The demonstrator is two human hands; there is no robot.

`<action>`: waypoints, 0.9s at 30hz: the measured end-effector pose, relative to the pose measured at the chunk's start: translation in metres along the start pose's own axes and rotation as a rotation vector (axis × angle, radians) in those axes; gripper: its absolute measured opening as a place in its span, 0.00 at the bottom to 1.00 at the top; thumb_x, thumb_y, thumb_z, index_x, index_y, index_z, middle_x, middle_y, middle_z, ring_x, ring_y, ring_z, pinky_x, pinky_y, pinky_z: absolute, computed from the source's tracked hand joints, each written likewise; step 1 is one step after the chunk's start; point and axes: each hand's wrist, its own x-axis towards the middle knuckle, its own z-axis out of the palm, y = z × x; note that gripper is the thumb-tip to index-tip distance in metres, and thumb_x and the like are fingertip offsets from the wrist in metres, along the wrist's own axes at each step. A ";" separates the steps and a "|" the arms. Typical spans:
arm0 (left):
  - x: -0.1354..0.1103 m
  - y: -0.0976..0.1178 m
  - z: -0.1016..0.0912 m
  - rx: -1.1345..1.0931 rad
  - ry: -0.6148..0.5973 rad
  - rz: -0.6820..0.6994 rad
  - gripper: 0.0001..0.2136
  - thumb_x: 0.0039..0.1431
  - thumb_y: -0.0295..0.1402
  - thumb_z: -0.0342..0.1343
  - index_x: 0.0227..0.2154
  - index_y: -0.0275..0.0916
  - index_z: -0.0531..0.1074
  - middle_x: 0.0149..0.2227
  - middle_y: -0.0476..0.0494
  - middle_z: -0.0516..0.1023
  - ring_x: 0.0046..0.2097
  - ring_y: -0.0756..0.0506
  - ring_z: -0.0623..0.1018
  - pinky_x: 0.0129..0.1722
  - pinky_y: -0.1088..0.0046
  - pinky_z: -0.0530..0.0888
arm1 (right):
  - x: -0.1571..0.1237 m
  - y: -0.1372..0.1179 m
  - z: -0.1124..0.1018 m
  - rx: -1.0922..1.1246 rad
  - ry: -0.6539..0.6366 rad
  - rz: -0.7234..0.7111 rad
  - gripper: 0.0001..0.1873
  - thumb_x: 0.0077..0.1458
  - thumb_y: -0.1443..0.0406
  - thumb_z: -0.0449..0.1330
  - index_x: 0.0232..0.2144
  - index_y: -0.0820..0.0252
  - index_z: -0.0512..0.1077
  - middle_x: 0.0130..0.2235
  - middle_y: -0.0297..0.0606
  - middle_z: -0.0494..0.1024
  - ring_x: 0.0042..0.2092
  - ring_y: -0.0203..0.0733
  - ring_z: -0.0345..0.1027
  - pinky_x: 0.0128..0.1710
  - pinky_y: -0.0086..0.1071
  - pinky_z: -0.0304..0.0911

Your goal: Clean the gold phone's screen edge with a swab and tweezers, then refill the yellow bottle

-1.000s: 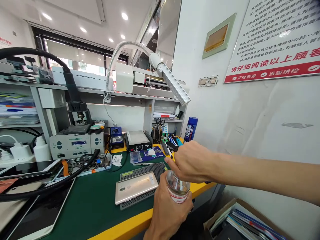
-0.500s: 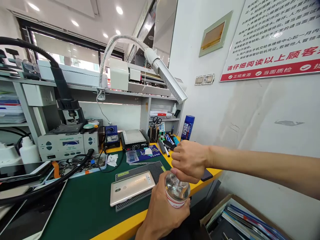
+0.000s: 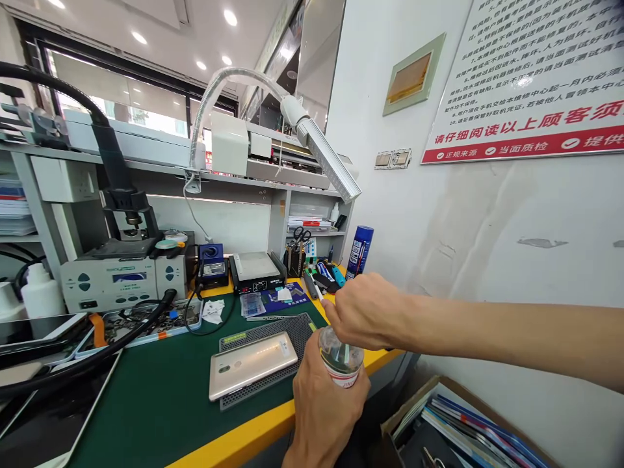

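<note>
My left hand [image 3: 319, 406] is wrapped round the body of a small clear bottle [image 3: 341, 359] with a red-lettered label, held just past the yellow front edge of the bench. My right hand [image 3: 363, 311] reaches in from the right and is closed over the bottle's top; the cap is hidden under its fingers. To the left, a gold phone [image 3: 251, 365] lies back up on a perforated grey pad [image 3: 273, 338] on the green mat [image 3: 160, 403].
A soldering station [image 3: 121, 276], a small hot plate [image 3: 254, 268], a tray of small parts [image 3: 141, 322], a blue spray can [image 3: 359, 250] and tool holders stand at the back. A lamp arm [image 3: 322, 153] hangs overhead. A cardboard box of booklets [image 3: 453, 422] sits on the floor at the right.
The view has drifted slightly, shifting the bench left. My right hand has turned a little on the bottle's top. My left hand still grips the bottle.
</note>
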 end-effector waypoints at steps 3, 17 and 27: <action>-0.002 0.000 0.003 0.001 0.027 0.025 0.30 0.49 0.35 0.61 0.55 0.40 0.58 0.48 0.35 0.77 0.50 0.34 0.78 0.48 0.57 0.74 | -0.004 0.003 0.006 0.020 0.001 0.042 0.22 0.59 0.69 0.49 0.17 0.63 0.73 0.17 0.44 0.75 0.16 0.39 0.57 0.21 0.32 0.42; 0.009 -0.012 -0.015 -0.167 -0.160 0.091 0.29 0.48 0.33 0.63 0.53 0.43 0.59 0.41 0.46 0.77 0.40 0.41 0.80 0.40 0.63 0.76 | 0.016 0.030 0.034 0.119 0.157 -0.448 0.26 0.61 0.62 0.43 0.15 0.60 0.70 0.19 0.38 0.75 0.19 0.35 0.56 0.21 0.33 0.42; 0.008 -0.013 -0.018 -0.228 -0.152 0.074 0.26 0.46 0.32 0.63 0.49 0.40 0.61 0.39 0.45 0.78 0.37 0.43 0.80 0.39 0.66 0.77 | 0.035 0.029 0.026 0.052 0.127 -0.655 0.22 0.59 0.58 0.48 0.19 0.58 0.73 0.22 0.39 0.76 0.22 0.40 0.63 0.22 0.36 0.51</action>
